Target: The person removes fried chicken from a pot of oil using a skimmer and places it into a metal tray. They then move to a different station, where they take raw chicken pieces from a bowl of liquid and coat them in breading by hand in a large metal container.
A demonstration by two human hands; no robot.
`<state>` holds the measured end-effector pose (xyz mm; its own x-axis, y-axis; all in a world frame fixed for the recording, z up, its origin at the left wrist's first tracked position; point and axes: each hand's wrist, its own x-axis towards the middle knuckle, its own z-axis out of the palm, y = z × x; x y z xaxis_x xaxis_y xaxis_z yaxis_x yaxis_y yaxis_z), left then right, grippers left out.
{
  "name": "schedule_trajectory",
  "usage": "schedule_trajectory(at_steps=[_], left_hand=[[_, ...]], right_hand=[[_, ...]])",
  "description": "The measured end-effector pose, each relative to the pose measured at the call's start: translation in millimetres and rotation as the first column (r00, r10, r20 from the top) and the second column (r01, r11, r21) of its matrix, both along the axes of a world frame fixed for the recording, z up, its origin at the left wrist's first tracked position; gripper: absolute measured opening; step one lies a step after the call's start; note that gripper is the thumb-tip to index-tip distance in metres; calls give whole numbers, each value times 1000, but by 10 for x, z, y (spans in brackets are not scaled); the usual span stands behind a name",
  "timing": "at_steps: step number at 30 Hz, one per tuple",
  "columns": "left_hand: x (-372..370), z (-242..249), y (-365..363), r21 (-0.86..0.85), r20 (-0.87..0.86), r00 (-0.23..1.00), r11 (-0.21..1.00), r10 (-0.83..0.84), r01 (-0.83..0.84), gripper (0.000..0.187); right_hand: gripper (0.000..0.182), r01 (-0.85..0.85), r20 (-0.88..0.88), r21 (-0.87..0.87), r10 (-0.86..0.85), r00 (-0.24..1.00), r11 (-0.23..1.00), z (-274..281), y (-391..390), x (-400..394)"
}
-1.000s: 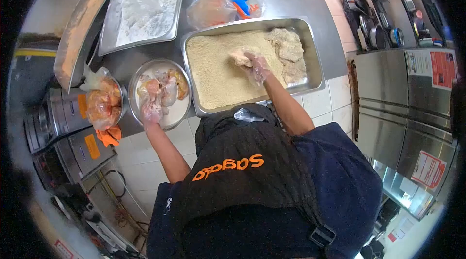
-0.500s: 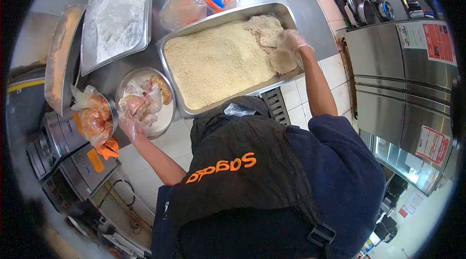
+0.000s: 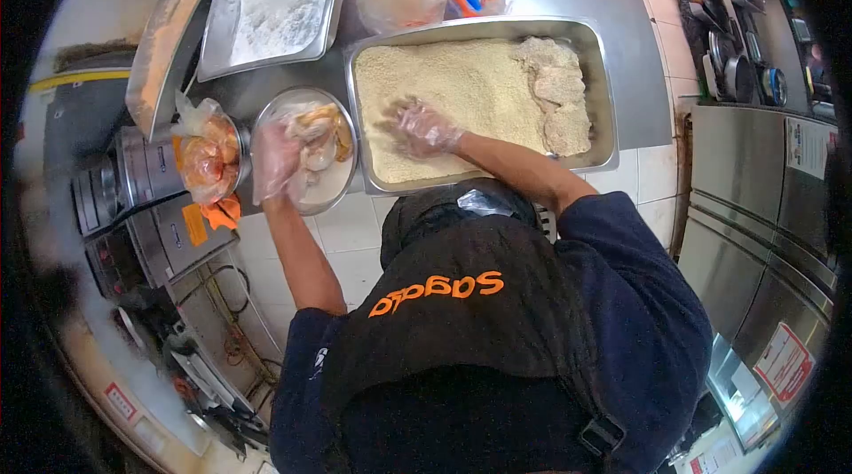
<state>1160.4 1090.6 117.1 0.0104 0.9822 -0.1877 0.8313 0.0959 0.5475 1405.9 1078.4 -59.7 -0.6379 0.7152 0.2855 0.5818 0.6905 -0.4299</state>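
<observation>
The right hand, in a clear glove, is released, its fingers loosely spread at the left-centre part of the pale crumbs in the steel tray at upper centre. Coated pieces lie at that tray's right end. The left hand, also gloved, is blurred at the left side of the round bowl left of centre; whether it grasps anything I cannot tell. Raw pieces sit in the bowl's pale liquid, just beside this hand, and both containers rest on the metal table
</observation>
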Motion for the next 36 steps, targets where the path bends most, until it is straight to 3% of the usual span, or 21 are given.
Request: schedule_trajectory(at_steps=[1,2,3,4,6,7,10,11,14,16,18,20,21,23,25,26,27,28,30,34,36], left_hand=[[200,16,52,-14,64,994,996,-89,90,26],[413,-33,60,62,70,990,991,-119,115,26],[556,-103,80,136,73,986,981,-152,141,25],[591,-368,196,131,229,948,972,-220,194,26],[714,-754,333,134,384,876,956,-293,261,27],[863,-832,327,160,390,859,943,-332,292,27],[1115,-977,221,318,344,788,853,-510,414,28],[1130,-1002,159,438,271,731,757,-626,486,28],[1000,-937,-111,396,160,793,774,-588,494,27],[838,-917,-235,353,78,853,815,-515,460,26],[494,-948,-299,110,539,834,991,-120,71,25],[217,-836,-356,198,322,947,977,13,-80,31],[77,-788,-403,198,320,947,976,24,-92,31],[-159,-745,-455,12,-247,911,941,331,-338,38],[-416,-933,-464,-156,-354,904,937,241,-311,43],[-517,-1050,-489,-321,-446,886,902,125,-289,48],[-503,-1059,-488,-322,-442,887,898,136,-298,48],[-470,-1086,-467,-313,-364,917,906,163,-285,60],[-383,-1094,-442,-307,-285,937,907,201,-287,73],[-468,-1351,-204,-258,-69,998,966,13,-31,74],[-599,-1622,-137,-172,-6,995,981,-97,94,75]], right_hand=[[46,-140,28,-146,145,989,979,-39,-10,133],[40,-195,128,34,189,974,980,-249,67,317],[35,-7,441,530,-268,857,848,-509,43,449],[35,-65,409,892,-738,537,447,-681,29,577],[38,441,247,299,-515,820,846,-221,219,988],[38,450,253,299,-525,813,841,-125,278,1106],[42,712,178,-310,-698,694,630,152,332,1320],[42,714,176,-311,-700,692,627,120,333,1334],[38,705,251,-354,-664,705,615,-130,309,1316],[36,588,112,38,-588,801,808,-268,228,1294],[36,610,220,-77,-583,782,789,-260,215,1294],[36,626,317,-182,-558,767,758,-272,206,1276],[38,658,440,-409,-495,749,633,-325,153,1326],[43,651,568,-637,-320,758,412,-184,52,1402],[47,630,591,-680,-230,773,375,36,-110,1447],[55,589,541,-794,-270,797,151,21,-168,1466],[63,499,496,-863,-321,807,-80,29,-214,1447],[63,502,499,-861,-314,808,-75,23,-257,1397],[65,101,277,-949,-641,716,-298,22,-347,1233],[62,162,243,-969,-622,744,-185,402,-231,1003],[55,-15,-56,-997,-623,780,71,360,-135,1040]])
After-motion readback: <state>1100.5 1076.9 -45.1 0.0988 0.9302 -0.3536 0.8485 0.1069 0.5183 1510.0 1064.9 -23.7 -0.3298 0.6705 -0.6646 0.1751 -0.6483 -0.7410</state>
